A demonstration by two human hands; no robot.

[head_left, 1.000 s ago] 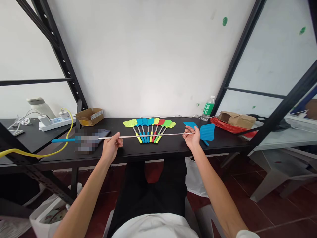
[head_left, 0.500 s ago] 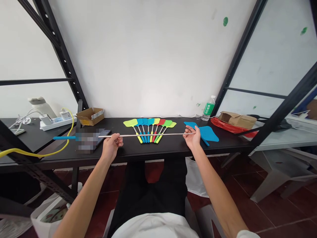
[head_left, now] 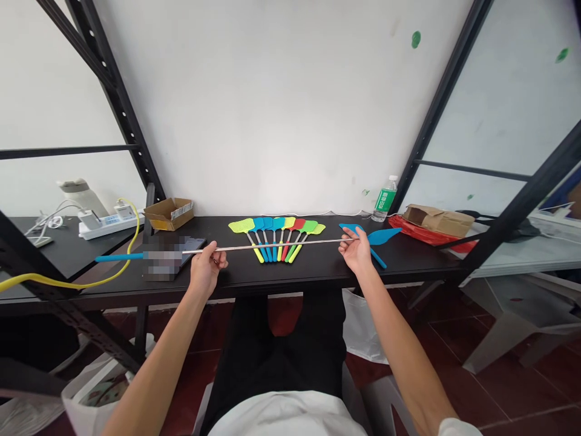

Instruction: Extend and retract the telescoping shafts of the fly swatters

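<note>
Our left hand [head_left: 207,265] and right hand [head_left: 356,249], both partly curled, pinch a long, blue, metal-shafted fly swatter [head_left: 247,247] above the flat black tabletop [head_left: 318,266].

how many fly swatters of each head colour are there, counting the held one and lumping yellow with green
Blue: 5 (3 fanned blue swatters, the held blue swatter, the loose blue swatter on the right)
Yellow or green: 4 fanned yellow and green swatters
Red: 1 red swatter
Total: 10
</note>
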